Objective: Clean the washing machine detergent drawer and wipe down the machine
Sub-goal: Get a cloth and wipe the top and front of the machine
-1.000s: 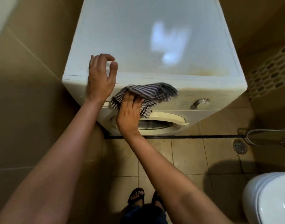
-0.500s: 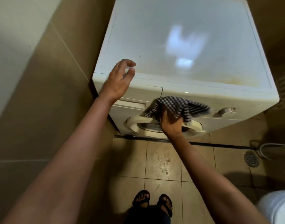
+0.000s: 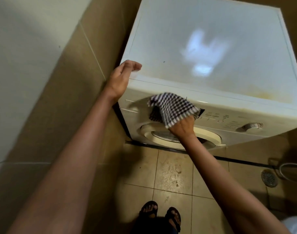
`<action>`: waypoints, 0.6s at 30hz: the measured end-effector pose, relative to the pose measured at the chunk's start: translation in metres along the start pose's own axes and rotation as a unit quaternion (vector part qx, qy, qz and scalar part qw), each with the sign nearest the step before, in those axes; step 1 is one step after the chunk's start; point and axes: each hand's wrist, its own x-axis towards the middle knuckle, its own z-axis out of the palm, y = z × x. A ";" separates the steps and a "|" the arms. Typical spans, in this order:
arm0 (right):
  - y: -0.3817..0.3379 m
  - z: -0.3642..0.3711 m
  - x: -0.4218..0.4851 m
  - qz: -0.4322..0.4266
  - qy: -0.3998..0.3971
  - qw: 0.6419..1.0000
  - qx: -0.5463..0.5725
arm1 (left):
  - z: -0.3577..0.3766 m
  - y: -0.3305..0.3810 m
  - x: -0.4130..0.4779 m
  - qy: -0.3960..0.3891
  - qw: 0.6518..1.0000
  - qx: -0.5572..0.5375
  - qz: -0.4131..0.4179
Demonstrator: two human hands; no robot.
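The left hand point(image 3: 120, 80) rests at the washing machine's point(image 3: 211, 48) front-left top corner, fingers loosely curled, holding nothing. The right hand point(image 3: 182, 127) grips a checked cloth point(image 3: 173, 107), pressing it against the closed detergent drawer point(image 3: 136, 105) above the door.

The floor point(image 3: 210, 213) is laid with beige tiles and darker grout lines, running from the tiled wall on the left across to the right edge. At the far side the white washing machine point(image 3: 211, 48) stands on it, tight against the left wall, with a dark strip point(image 3: 237, 160) along the floor at its foot. A pale, scuffed patch point(image 3: 171, 171) marks the tile just in front of the machine. Nearer, two feet in dark sandals point(image 3: 148, 210) stand side by side on the tiles. On the right lies a round metal drain point(image 3: 269, 179), with a pale hose point(image 3: 291, 166) curving just beside it. A white rounded shape point(image 3: 296, 225) shows in the near right corner, too little of it to name.
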 end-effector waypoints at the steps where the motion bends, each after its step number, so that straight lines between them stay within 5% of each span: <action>1: -0.014 -0.007 0.012 0.006 0.032 0.999 0.002 | -0.002 0.003 0.002 0.009 1.000 -0.023 -0.018; 5: -0.075 -0.004 0.069 -0.109 0.059 0.992 -0.040 | -0.007 0.003 -0.002 0.131 0.988 0.042 -0.070; 10: -0.100 -0.005 0.083 -0.196 -0.098 0.964 -0.150 | -0.008 0.004 -0.002 0.208 0.969 0.066 -0.112; 13: -0.082 0.020 0.057 -0.307 -0.146 0.907 -0.248 | -0.008 0.000 -0.008 0.195 0.972 0.087 -0.096; 15: -0.067 0.018 0.039 -0.258 -0.168 0.928 -0.211 | -0.006 -0.005 -0.015 0.178 0.978 0.087 -0.063; 18: -0.033 0.018 0.008 -0.143 -0.068 0.982 -0.107 | -0.009 -0.007 -0.021 0.141 0.985 0.099 -0.028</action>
